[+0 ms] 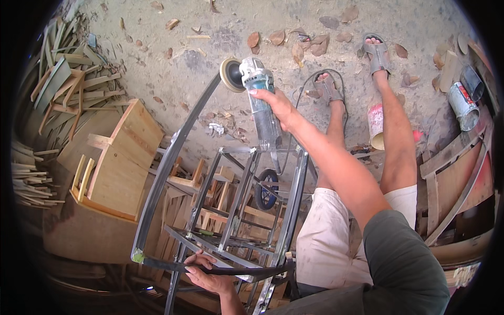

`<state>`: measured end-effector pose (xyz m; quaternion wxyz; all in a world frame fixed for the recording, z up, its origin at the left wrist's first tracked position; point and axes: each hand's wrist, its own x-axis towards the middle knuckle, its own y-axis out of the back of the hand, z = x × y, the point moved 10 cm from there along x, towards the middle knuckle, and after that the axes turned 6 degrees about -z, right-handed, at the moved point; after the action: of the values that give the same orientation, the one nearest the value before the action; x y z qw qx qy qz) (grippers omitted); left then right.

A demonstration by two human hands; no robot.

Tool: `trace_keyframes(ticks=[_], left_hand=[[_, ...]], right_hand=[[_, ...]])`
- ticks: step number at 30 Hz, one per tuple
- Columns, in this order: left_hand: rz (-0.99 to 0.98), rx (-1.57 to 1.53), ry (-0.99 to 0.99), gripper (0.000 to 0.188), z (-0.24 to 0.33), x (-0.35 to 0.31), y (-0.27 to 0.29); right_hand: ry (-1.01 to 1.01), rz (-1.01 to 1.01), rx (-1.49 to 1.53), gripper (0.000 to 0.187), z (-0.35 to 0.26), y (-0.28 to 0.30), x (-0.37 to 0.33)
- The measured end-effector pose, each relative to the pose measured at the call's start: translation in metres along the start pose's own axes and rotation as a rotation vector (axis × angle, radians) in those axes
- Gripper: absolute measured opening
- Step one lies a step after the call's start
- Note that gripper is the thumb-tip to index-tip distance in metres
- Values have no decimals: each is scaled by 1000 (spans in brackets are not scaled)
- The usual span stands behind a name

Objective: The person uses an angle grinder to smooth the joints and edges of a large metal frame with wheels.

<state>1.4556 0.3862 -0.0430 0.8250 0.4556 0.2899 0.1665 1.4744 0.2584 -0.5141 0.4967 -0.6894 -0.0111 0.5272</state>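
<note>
My right hand (275,107) is wrapped round the body of an angle grinder (257,86), a teal and grey tool with a dusty lower end. Its round, pale-rimmed disc (231,75) sits at the far end of a dark metal bar, seemingly against it. That bar belongs to a welded metal frame (170,163) of square tubes and slats, with a green patch at its near left corner. My left hand (210,275) grips the frame's near bar, the fingers on one side and the thumb on the other. The grinder's cord (344,92) loops near my sandalled foot.
Scrap wood strips (68,84) pile up at the far left, beside a wooden panel piece (121,157). A small wheel (266,189) shows behind the frame. At right stand a paint-stained bucket (376,126), a tin can (463,107) and curved boards (457,184). Dry leaves (319,45) litter the ground.
</note>
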Motion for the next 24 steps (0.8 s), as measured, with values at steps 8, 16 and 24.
trace_keyframes(ticks=[8, 16, 24], left_hand=[[3, -18, -16, 39, -1, 0, 2], [-10, -41, -11, 43, -3, 1, 1], [-19, -49, -6, 44, -1, 2, 3]], right_hand=[[72, -22, 228, 56, 10, -40, 1], [16, -39, 574, 50, 22, -51, 8], [40, 84, 371, 52, 37, -22, -14]])
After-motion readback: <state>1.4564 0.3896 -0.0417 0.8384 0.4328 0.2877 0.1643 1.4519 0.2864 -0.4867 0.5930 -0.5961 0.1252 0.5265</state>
